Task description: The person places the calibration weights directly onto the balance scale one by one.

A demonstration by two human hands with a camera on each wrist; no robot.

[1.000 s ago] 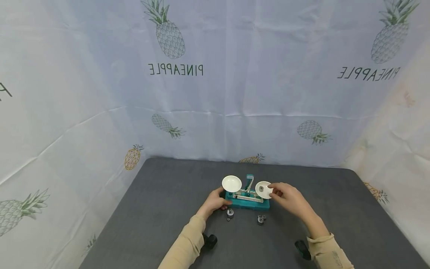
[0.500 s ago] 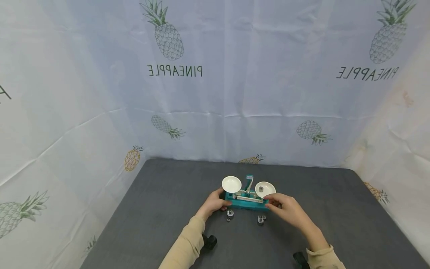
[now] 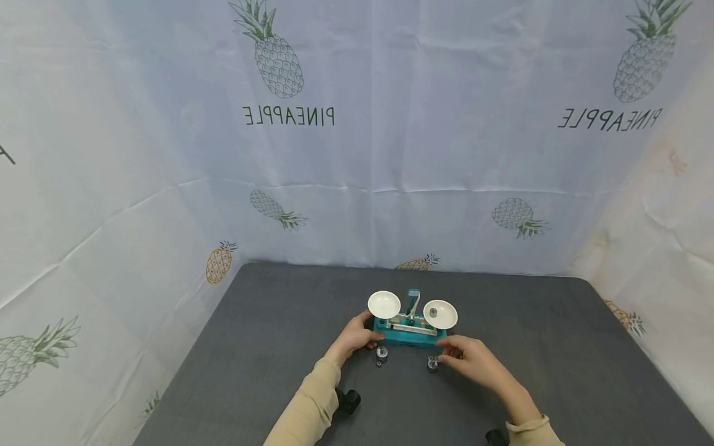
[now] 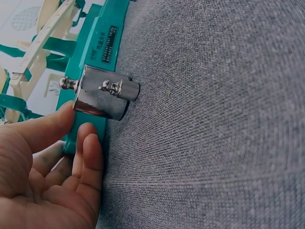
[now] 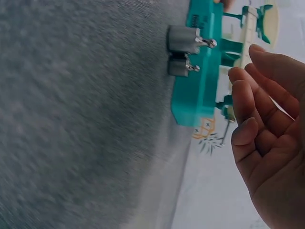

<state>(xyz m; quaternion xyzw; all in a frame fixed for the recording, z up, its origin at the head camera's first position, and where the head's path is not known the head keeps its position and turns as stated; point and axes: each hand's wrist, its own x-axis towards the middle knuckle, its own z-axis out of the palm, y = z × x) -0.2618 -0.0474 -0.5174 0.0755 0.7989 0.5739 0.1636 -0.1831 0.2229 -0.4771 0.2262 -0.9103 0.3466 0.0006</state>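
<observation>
Hovering near weights (image 3: 432, 365): right hand (image 3: 471, 359), thumb and fingers apart; stray brush could topple them. Left hand (image 3: 352, 336) clamps balance (image 3: 409, 337).

Beige it is, 2 sleeves' worth: left sleeve (image 3: 305, 404) creased, right sleeve (image 3: 534, 432) rumpled at the cuff, plus a rounded black left fitting (image 3: 351, 401), a black right fitting (image 3: 495, 438)!

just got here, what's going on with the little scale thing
A person has both hands at a teal balance scale. Their left hand holds its left end, while their right hand, fingers loosely curled and holding nothing visible, is near the front-right weights. A metal weight sits on the right pan. The front-left weights stand on the grey table, in front of the scale.
</observation>
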